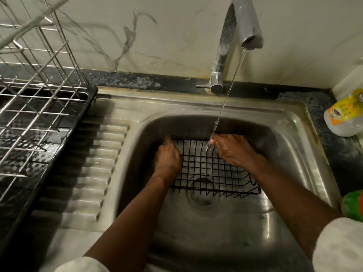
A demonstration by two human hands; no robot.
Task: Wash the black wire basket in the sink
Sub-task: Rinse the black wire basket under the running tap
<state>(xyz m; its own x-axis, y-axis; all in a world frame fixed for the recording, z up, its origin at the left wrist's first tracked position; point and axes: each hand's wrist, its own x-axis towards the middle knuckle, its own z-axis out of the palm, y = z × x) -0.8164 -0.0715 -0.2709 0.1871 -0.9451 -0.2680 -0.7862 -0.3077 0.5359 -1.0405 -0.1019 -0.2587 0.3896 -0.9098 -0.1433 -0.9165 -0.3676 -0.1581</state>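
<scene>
Under the running tap (243, 20), both hands grip the basket (206, 173): left hand (168, 159), right hand (231, 149). Rinsing seems underway, not finished.

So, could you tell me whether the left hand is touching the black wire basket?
Touching. The head view shows the left hand curled over the left rim of the black wire basket.

The sink (284, 122) is showing dull, scuffed, wet steel, the faucet (233, 26) is gleaming as polished chrome-like metal, the black wire basket (206, 169) is looking like thin wire under a smooth dark coating, the dish rack (39, 75) is shining as bare silvery wire, and its tray (59, 146) is glinting like glossy black plastic.
</scene>
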